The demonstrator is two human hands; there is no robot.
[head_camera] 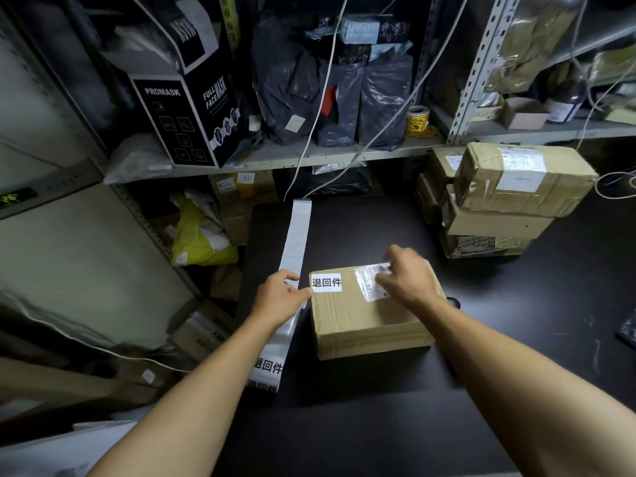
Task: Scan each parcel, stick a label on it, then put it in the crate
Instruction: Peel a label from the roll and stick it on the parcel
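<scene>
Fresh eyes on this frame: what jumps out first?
The brown parcel at the centre of the dark table, with a white printed label on its top left corner. The left hand touches that label's edge while the right hand rests on the shipping slip. A long label strip runs up the table's left side, and more taped parcels are stacked at the far right.
</scene>
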